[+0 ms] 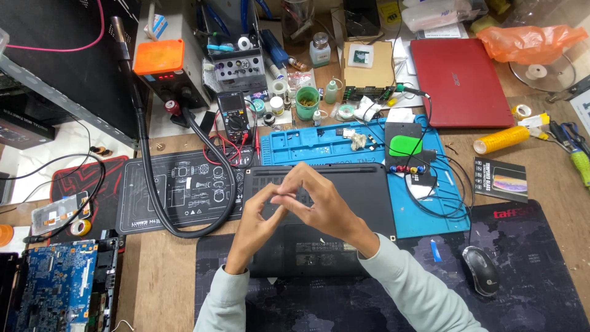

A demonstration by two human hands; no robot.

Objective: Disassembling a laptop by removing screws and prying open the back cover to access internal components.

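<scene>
Head view: upturned black laptop [344, 203] under hands.

fingertip contents unclear, circuit board [55, 286] cropped

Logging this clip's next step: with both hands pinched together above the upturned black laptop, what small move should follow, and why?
Probably lower the hands to the black laptop. The left hand and right hand meet fingertip to fingertip above its underside, seemingly handling something too small to make out, and the laptop lies directly beneath.
</scene>
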